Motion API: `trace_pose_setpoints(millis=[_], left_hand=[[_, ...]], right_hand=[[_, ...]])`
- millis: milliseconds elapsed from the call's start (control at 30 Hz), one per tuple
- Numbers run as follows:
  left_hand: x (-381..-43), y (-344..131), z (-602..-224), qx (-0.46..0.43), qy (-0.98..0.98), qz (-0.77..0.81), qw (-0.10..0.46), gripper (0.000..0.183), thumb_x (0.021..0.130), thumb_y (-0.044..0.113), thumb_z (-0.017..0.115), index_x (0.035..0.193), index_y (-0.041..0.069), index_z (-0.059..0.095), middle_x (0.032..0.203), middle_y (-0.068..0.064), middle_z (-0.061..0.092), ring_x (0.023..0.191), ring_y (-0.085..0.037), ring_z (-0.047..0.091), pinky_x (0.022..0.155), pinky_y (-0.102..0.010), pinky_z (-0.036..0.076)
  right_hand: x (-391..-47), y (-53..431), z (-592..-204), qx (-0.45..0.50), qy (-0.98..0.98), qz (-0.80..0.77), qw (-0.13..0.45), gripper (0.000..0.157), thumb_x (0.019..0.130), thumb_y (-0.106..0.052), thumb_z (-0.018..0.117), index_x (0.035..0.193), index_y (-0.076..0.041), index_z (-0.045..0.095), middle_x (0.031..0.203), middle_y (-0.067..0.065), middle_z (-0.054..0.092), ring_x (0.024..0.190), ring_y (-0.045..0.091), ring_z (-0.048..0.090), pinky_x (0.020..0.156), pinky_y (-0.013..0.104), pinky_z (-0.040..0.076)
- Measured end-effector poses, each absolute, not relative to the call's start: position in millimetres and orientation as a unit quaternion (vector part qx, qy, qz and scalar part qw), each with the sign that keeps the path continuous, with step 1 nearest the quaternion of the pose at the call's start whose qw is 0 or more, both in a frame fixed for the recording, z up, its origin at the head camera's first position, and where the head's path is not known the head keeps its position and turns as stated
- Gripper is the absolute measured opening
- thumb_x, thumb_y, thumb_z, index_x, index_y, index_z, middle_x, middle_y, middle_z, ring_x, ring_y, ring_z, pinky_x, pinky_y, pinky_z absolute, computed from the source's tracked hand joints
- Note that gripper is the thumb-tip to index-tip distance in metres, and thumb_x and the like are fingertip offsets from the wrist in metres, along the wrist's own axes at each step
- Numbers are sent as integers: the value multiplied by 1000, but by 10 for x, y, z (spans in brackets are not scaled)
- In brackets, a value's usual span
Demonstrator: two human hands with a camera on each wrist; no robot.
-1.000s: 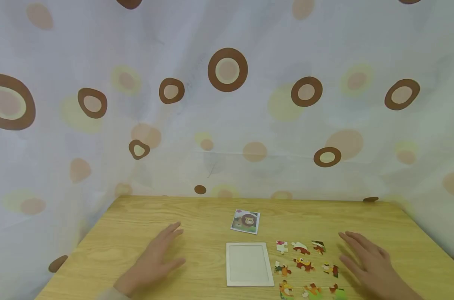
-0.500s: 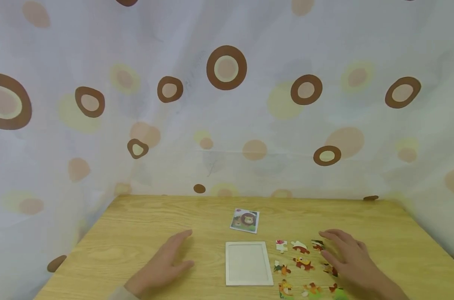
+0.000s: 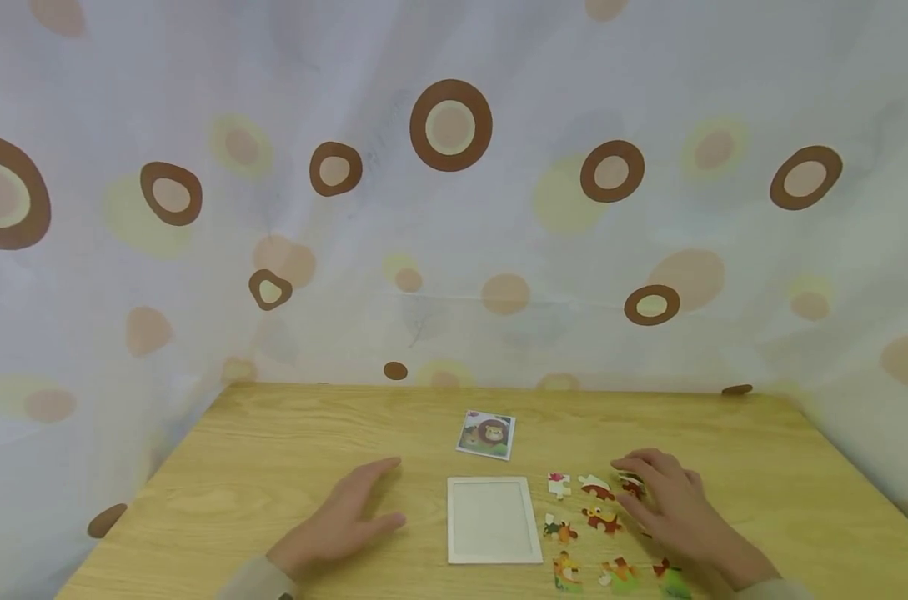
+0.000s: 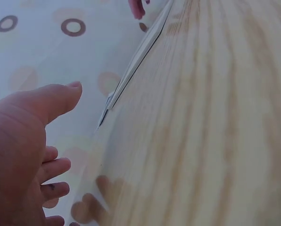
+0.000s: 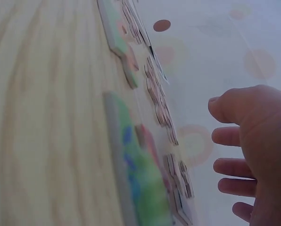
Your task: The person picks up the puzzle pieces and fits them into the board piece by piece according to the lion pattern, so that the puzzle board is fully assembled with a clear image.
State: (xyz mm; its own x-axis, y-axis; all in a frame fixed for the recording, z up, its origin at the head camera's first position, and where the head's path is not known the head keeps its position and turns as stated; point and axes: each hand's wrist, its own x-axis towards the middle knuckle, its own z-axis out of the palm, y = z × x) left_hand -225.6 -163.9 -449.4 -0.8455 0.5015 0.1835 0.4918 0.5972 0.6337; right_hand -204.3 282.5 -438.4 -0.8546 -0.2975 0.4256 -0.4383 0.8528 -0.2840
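Observation:
My left hand (image 3: 343, 527) hovers over the table to the left of a white puzzle frame (image 3: 454, 525), fingers extended and thumb apart. Nothing is in its grasp; the left wrist view shows the same hand (image 4: 27, 136) raised off the wood. Over the right column of jigsaw pieces, my right hand (image 3: 667, 508) reaches with loosely bent fingers. Its fingertips overlap a dark lion-mane piece (image 3: 630, 485), and the hand hides most of the piece below. In the right wrist view, the right hand (image 5: 258, 141) holds nothing, apart from a green piece (image 5: 152, 188).
Several jigsaw pieces lie in rows right of the frame, among them a pink-flower piece (image 3: 557, 485) and a face piece (image 3: 600, 520). A lion picture card (image 3: 487, 435) lies behind the frame. A patterned curtain (image 3: 454, 333) borders the wooden table (image 3: 273, 442).
My right hand has moved left from beside the pieces to over their right column. The left hand has come right, closer to the frame. The pieces, frame and card keep their arrangement.

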Motion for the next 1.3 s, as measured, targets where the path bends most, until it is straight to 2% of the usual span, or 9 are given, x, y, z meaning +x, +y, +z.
trace_pose_setpoints(millis=[167, 433, 633, 833, 1067, 1300], left_hand=[[-2257, -1615, -4510, 283, 884, 371, 21, 70, 93, 41, 61, 146, 3, 35, 149, -17, 39, 138, -41, 32, 110, -66, 22], [-2348, -1505, -4568, 303, 875, 375, 33, 70, 93, 42, 60, 146, 4, 35, 150, -14, 38, 140, -36, 31, 114, -59, 22], [-2352, -1455, -4602, 319, 872, 372, 21, 68, 92, 38, 63, 144, 2, 38, 149, -18, 40, 140, -40, 30, 114, -65, 11], [-2359, -1357, -4622, 329, 867, 371, 40, 74, 85, 41, 69, 144, 7, 40, 151, -13, 39, 142, -38, 28, 115, -64, 4], [-2348, -1243, -4624, 335, 869, 360, 45, 69, 86, 45, 67, 142, 12, 42, 151, -8, 40, 143, -35, 27, 116, -63, 3], [-2363, -1099, -4634, 349, 878, 325, 35, 66, 88, 47, 64, 140, 14, 43, 152, -4, 39, 143, -33, 28, 116, -63, 6]], right_hand=[[-2082, 2739, -4381, 204, -941, 202, 178, 30, 88, -22, 71, 116, -15, 65, 117, 3, 56, 108, 28, 49, 76, 43, 31], [-2176, 2608, -4384, 218, -940, 209, 159, 28, 89, -24, 70, 115, -15, 65, 117, 2, 56, 108, 27, 49, 76, 41, 31], [-2231, 2525, -4369, 226, -939, 211, 150, 27, 88, -22, 70, 113, -16, 65, 115, 2, 56, 107, 26, 49, 75, 39, 31], [-2288, 2495, -4385, 225, -943, 209, 132, 28, 87, -27, 71, 113, -16, 65, 117, 3, 55, 107, 25, 47, 75, 39, 30], [-2389, 2420, -4409, 242, -940, 215, 111, 31, 87, -34, 71, 112, -17, 67, 117, 4, 54, 109, 27, 45, 77, 41, 29], [-2418, 2382, -4405, 244, -939, 227, 86, 34, 85, -38, 72, 109, -16, 66, 114, 3, 54, 103, 24, 44, 76, 40, 28]])
